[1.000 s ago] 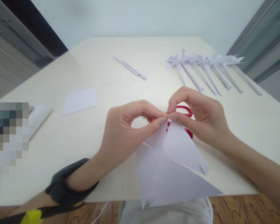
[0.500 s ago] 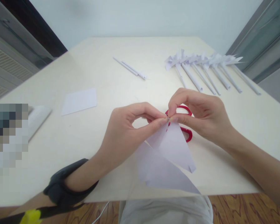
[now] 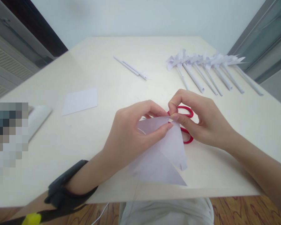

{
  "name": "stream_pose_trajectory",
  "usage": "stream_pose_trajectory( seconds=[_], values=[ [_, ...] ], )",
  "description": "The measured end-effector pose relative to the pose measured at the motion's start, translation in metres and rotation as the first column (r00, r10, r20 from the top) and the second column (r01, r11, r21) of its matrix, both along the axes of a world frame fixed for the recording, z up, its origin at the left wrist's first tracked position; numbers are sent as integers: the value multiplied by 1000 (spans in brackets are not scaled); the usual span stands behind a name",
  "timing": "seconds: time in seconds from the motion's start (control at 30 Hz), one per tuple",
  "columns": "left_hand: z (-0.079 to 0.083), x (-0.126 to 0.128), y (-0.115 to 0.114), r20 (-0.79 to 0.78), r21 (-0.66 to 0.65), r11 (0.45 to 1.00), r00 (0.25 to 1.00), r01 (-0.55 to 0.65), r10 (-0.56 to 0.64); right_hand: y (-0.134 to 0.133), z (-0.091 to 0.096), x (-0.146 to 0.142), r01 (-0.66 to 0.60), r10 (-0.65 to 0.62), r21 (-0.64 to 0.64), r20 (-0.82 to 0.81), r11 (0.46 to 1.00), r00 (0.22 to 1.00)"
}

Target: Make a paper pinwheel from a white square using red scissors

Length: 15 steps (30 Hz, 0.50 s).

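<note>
A white paper sheet [image 3: 154,165], cut into pointed flaps, hangs over the front of the table between my hands. My right hand [image 3: 198,117] pinches a tip of it between thumb and index finger. My left hand [image 3: 133,134] is curled round the paper, its thumb in front and its fingers behind, thumb tip a little apart from the index finger. Whatever lies right under the right fingertips is too small to make out. Behind the right hand lie red-handled scissors [image 3: 188,140], their blades hidden by the hands and paper.
Several paper pinwheels [image 3: 207,61] on rolled-paper sticks lie in a row at the back right. Rolled paper sticks [image 3: 132,69] lie mid-table. A white paper piece [image 3: 80,101] lies to the left. A pixelated patch covers the left edge. The table's front edge [image 3: 224,197] is close.
My left thumb has parted from the index finger and slid off the pinched tip. The paper's lower flaps have swung left, and one flap now shows between left thumb and fingers.
</note>
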<state>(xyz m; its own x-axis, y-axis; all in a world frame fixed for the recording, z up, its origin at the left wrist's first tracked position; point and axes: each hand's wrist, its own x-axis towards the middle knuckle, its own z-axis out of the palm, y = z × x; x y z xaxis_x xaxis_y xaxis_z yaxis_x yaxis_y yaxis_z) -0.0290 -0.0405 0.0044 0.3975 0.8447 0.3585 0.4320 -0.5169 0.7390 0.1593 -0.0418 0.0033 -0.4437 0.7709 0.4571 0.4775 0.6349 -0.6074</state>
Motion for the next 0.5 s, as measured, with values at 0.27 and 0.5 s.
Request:
stream_pose_trajectory(
  seconds=[0.27, 0.5],
  values=[
    [1, 0, 2, 82, -142, 989, 996, 34, -22, 2, -1, 2, 3, -8, 95, 58, 995, 998],
    [3, -4, 9, 73, -252, 964, 995, 79, -63, 4, -1, 2, -68, 61, 133, 57, 989, 997]
  ],
)
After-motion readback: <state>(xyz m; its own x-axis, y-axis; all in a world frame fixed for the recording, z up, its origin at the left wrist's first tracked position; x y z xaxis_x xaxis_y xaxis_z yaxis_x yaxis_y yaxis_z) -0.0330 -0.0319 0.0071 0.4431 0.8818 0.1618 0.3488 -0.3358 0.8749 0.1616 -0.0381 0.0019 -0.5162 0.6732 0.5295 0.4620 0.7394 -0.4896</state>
